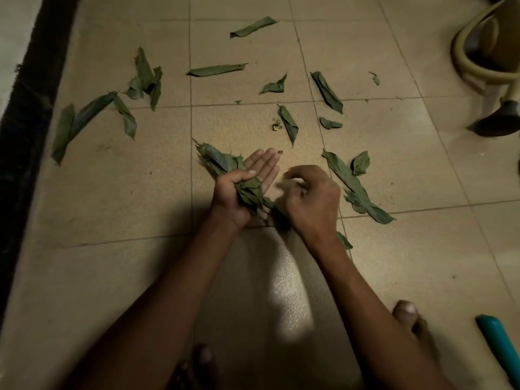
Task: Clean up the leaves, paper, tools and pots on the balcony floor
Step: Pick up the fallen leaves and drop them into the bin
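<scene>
My left hand (pixel 247 187) lies palm up above the tiled floor and its thumb pins a bunch of green leaves (pixel 222 161) against the palm, the fingers stretched out. My right hand (pixel 309 198) hovers just right of it, fingers curled and blurred; whether they pinch a leaf I cannot tell. Several loose leaves lie scattered on the beige tiles: a long one (pixel 354 187) right of my right hand, one (pixel 288 123) ahead, one (pixel 326 91) farther right, a cluster (pixel 146 77) at the back left and long ones (pixel 84 119) at the left.
A dark strip (pixel 28 108) runs along the left edge beside a pale wall. A beige plastic stool leg and ring (pixel 478 66) stand at the top right. A teal handle (pixel 498 342) lies at the lower right. My bare toes (pixel 405 311) show near the bottom.
</scene>
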